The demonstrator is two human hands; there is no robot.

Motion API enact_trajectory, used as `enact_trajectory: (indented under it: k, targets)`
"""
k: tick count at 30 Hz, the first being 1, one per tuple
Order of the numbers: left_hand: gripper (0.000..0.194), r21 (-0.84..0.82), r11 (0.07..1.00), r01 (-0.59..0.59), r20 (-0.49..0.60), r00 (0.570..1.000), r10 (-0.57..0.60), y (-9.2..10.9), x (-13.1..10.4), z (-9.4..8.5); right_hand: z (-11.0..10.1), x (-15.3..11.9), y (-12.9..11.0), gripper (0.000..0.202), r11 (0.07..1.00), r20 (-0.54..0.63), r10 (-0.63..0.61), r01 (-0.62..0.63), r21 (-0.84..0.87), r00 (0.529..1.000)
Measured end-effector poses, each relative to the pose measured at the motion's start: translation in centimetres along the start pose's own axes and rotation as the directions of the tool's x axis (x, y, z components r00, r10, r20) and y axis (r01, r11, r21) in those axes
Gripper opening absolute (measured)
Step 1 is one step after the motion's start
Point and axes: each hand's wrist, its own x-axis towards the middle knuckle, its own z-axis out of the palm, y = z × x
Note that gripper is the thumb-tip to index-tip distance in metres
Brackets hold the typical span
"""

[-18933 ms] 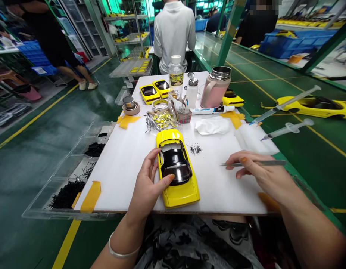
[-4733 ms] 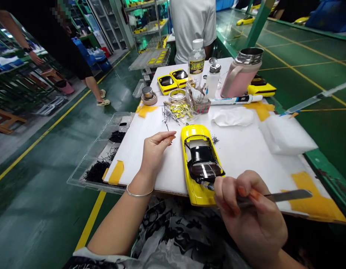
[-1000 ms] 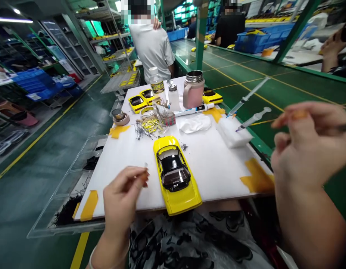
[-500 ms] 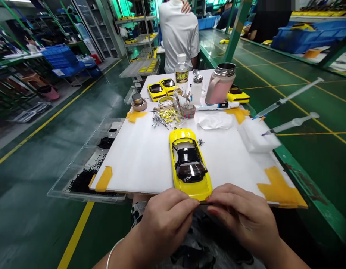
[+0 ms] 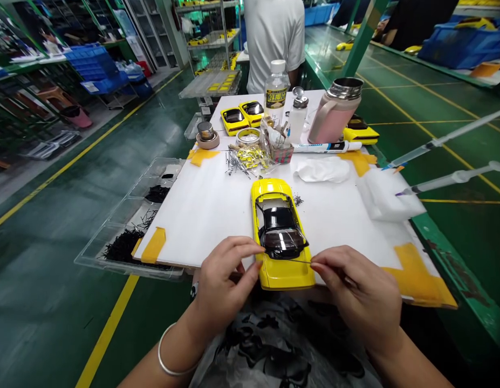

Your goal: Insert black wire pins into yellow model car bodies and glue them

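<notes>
A yellow model car body (image 5: 288,276) with a black roof and dark windscreen lies near the front edge of the white board, its near end toward me. My right hand (image 5: 357,288) is closed, thumb and forefinger pinching the end of a thin dark strip (image 5: 299,261). That strip reaches across the car just below the windscreen. On the other side, my left hand (image 5: 229,280) has its forefinger at the windscreen's left corner and its thumb lower, by the car's left side. A gap shows between those two fingertips, and I see nothing held there.
Behind the car are a bag of small yellow parts (image 5: 252,156), a clear bottle (image 5: 275,97), a pink flask (image 5: 334,110) and a marker (image 5: 328,147). Two syringes stick into white foam (image 5: 389,196) at right. A clear tray (image 5: 91,245) of black strips sits left.
Both hands have moved up from the car's near edge to the windscreen's lower edge. My left thumb and forefinger have parted. The thin strip now shows across the car. The view has shifted slightly.
</notes>
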Motion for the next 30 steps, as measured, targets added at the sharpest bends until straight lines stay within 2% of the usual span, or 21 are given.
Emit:
enact_trajectory:
  k: [3, 6, 14, 21, 26, 30]
  targets:
    - [0.020, -0.076, 0.987, 0.141, -0.007, 0.990, -0.142, -1.0, 0.1, -0.1, 0.5, 0.1, 0.2, 0.011, 1.000, -0.007, 0.026, -0.026, 0.009, 1.000]
    - [0.017, -0.124, 0.972, 0.197, 0.002, 0.980, -0.198, -1.4, 0.3, 0.0, 1.0, 0.2, 0.3, 0.011, 0.999, -0.005, 0.020, -0.020, 0.027, 1.000]
    - [0.015, -0.155, 0.963, 0.220, -0.018, 0.974, -0.226, -1.5, 0.8, 0.5, 2.1, 0.4, 0.2, 0.009, 0.999, -0.057, -0.032, 0.032, -0.011, 0.998]
    - [0.013, -0.164, 0.959, 0.232, -0.028, 0.970, -0.240, -1.8, 0.8, 0.5, 2.4, 0.3, 0.4, 0.010, 0.998, -0.101, -0.022, 0.016, -0.055, 0.995]
    - [0.013, -0.177, 0.953, 0.245, -0.018, 0.967, -0.252, -1.9, 0.9, 0.6, 2.6, 0.0, 0.6, 0.011, 0.997, -0.076, -0.029, 0.023, -0.069, 0.997]
    - [0.019, -0.238, 0.923, 0.301, -0.016, 0.949, -0.314, -2.1, 0.8, 0.7, 2.5, 0.1, 0.6, 0.011, 0.997, -0.052, -0.031, 0.028, -0.065, 0.998]
